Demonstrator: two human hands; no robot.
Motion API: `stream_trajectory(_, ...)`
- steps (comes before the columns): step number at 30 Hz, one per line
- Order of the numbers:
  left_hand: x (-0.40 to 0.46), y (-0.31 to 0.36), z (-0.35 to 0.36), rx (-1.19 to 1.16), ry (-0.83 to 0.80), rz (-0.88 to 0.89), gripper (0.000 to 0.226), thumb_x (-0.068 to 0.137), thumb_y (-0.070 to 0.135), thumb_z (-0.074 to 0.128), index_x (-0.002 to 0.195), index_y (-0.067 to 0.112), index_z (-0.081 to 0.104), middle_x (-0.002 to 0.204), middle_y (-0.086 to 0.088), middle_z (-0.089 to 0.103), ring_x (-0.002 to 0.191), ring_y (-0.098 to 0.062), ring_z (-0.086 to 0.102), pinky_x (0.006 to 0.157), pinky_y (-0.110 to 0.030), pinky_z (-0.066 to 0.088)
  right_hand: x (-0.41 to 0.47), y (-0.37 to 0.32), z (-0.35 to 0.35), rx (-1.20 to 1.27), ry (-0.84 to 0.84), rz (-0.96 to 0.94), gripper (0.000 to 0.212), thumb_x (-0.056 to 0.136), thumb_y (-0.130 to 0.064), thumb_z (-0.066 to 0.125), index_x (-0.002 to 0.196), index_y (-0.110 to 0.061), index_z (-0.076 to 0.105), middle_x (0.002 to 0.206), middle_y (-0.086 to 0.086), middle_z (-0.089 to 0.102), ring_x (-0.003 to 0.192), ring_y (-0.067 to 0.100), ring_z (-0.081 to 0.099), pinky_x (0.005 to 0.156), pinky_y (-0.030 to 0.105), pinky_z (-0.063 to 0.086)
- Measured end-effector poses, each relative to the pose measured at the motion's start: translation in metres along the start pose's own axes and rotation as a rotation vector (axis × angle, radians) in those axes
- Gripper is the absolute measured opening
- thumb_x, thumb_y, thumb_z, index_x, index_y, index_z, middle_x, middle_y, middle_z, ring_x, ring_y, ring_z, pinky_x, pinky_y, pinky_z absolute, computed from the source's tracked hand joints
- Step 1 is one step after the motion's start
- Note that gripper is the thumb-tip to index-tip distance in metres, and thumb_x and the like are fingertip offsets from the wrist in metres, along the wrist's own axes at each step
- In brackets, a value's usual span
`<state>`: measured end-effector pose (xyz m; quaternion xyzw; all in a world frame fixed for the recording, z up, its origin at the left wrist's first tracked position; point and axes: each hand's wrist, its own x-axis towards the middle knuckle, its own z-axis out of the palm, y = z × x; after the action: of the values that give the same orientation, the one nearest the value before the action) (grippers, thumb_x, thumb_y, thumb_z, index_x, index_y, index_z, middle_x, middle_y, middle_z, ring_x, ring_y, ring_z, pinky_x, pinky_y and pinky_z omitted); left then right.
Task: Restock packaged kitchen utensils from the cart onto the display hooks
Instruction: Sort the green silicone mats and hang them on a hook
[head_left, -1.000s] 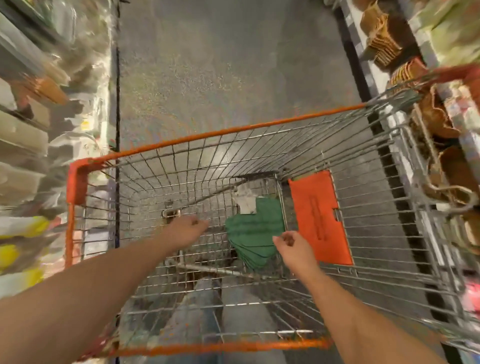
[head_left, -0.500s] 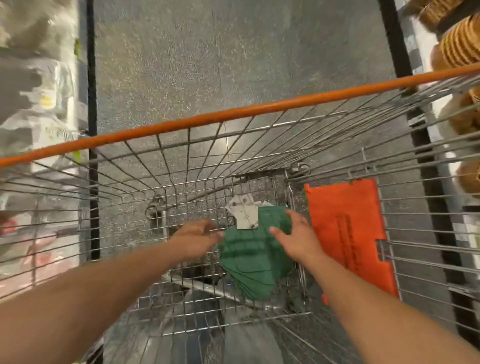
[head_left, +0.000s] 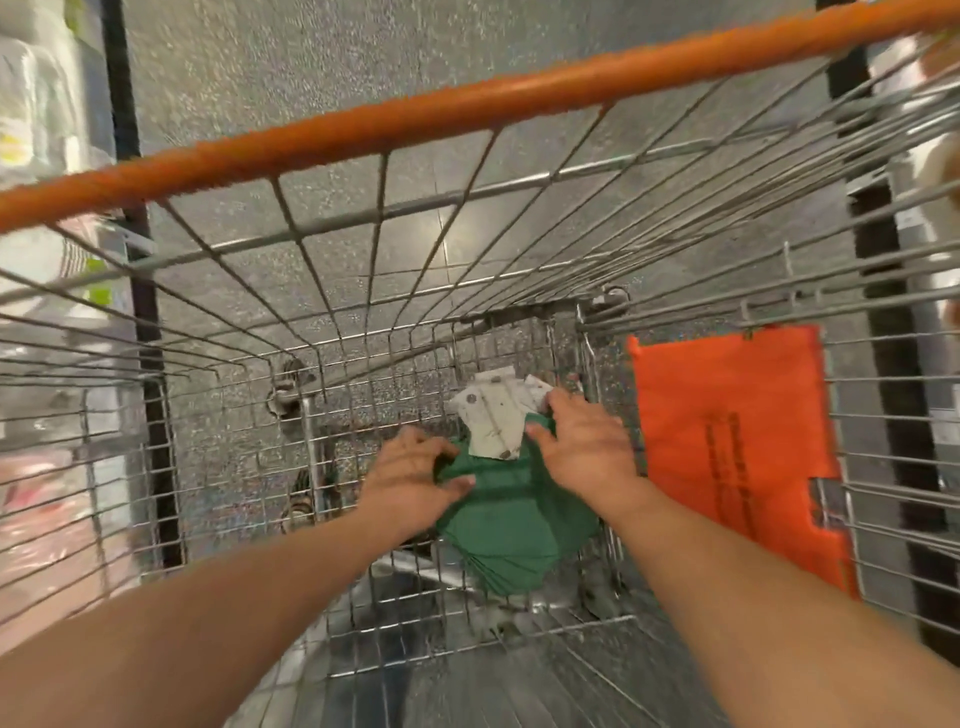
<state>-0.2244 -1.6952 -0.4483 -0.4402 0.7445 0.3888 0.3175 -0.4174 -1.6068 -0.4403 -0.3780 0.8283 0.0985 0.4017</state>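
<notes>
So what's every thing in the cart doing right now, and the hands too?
Left hand: gripping the green stack's left edge.
Right hand: fingers laid over the stack's top, by the cards.
Green packaged items: stacked in the cart's bottom, not lifted.
White header cards: fanned at the stack's top.
Orange flap: flat against the wire.
Cart: otherwise bare wire.

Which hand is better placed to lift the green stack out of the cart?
Left, probably. The left hand already grips the green stack at its edge; the right hand rests on top near the white cards.
</notes>
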Motion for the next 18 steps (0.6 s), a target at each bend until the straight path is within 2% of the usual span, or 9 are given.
stream_trajectory(2,0.001,0.005,-0.001,-0.039,0.013,-0.006,0.048,0.091,0.058,0.066,0.132,0.036,0.053,0.108,0.015,0.038,0.11,-0.008,0.04,0.097,-0.024,0.041,-0.003,0.005,0.004,0.115,-0.023,0.052,0.028,0.103,-0.046,0.051,0.119,-0.022,0.049,0.125,0.004,0.059,0.115,0.03,0.057,0.091,0.041,0.045)
stream_trajectory(4,0.002,0.012,-0.003,-0.079,0.02,-0.028,0.041,0.089,0.053,0.071,0.122,0.036,0.053,0.101,0.016,0.04,0.105,-0.009,0.046,0.085,-0.021,0.042,-0.005,0.009,0.006,0.184,-0.021,0.066,0.025,0.102,-0.045,0.053,0.113,-0.023,0.049,0.123,0.004,0.057,0.111,0.03,0.057,0.088,0.041,0.047)
stream_trajectory(8,0.003,0.024,-0.003,-0.139,0.008,-0.055,0.038,0.09,0.036,0.075,0.117,0.034,0.049,0.108,0.01,0.049,0.099,-0.01,0.05,0.067,-0.017,0.04,-0.003,0.012,0.009,0.298,-0.002,0.12,0.032,0.101,-0.045,0.059,0.118,-0.019,0.053,0.127,0.004,0.046,0.113,0.029,0.054,0.087,0.034,0.042)
stream_trajectory(9,0.003,0.026,-0.002,-0.137,0.003,-0.055,0.041,0.089,0.034,0.075,0.121,0.033,0.049,0.114,0.008,0.05,0.102,-0.011,0.05,0.07,-0.017,0.042,-0.001,0.012,0.01,0.317,-0.005,0.128,0.036,0.1,-0.045,0.061,0.123,-0.018,0.053,0.13,0.005,0.046,0.118,0.029,0.053,0.091,0.033,0.041)
stream_trajectory(11,0.001,0.027,0.003,-0.056,0.024,-0.026,0.059,0.088,0.039,0.075,0.136,0.031,0.043,0.135,0.005,0.043,0.122,-0.016,0.043,0.095,-0.026,0.047,0.002,0.011,0.013,0.295,-0.053,0.14,0.054,0.097,-0.046,0.065,0.139,-0.018,0.047,0.14,0.006,0.05,0.13,0.03,0.05,0.103,0.035,0.041)
stream_trajectory(12,0.0,0.027,0.007,0.013,0.051,-0.009,0.069,0.087,0.044,0.075,0.143,0.031,0.038,0.142,0.004,0.037,0.131,-0.017,0.037,0.109,-0.032,0.043,0.003,0.011,0.014,0.289,-0.084,0.151,0.064,0.096,-0.047,0.067,0.147,-0.019,0.041,0.145,0.006,0.05,0.135,0.03,0.048,0.108,0.036,0.041)
stream_trajectory(13,-0.001,0.026,0.011,0.06,0.078,-0.006,0.078,0.086,0.048,0.075,0.148,0.03,0.033,0.144,0.004,0.035,0.135,-0.018,0.033,0.115,-0.035,0.038,0.003,0.011,0.013,0.291,-0.116,0.165,0.07,0.095,-0.048,0.068,0.151,-0.019,0.036,0.148,0.006,0.05,0.137,0.03,0.047,0.11,0.037,0.04)
stream_trajectory(16,0.001,0.029,0.014,0.121,0.073,-0.072,0.089,0.086,0.053,0.073,0.154,0.026,0.022,0.135,0.004,0.039,0.128,-0.018,0.036,0.115,-0.033,0.035,0.005,0.015,0.011,0.292,-0.212,0.205,0.068,0.095,-0.051,0.067,0.146,-0.017,0.039,0.144,0.008,0.052,0.134,0.03,0.05,0.107,0.036,0.042)
stream_trajectory(18,0.006,0.034,0.013,0.164,0.048,-0.108,0.084,0.085,0.058,0.072,0.15,0.026,0.029,0.125,0.004,0.042,0.12,-0.018,0.038,0.111,-0.033,0.038,0.006,0.017,0.012,0.269,-0.241,0.206,0.066,0.095,-0.053,0.066,0.144,-0.016,0.042,0.144,0.009,0.05,0.135,0.029,0.048,0.109,0.036,0.041)
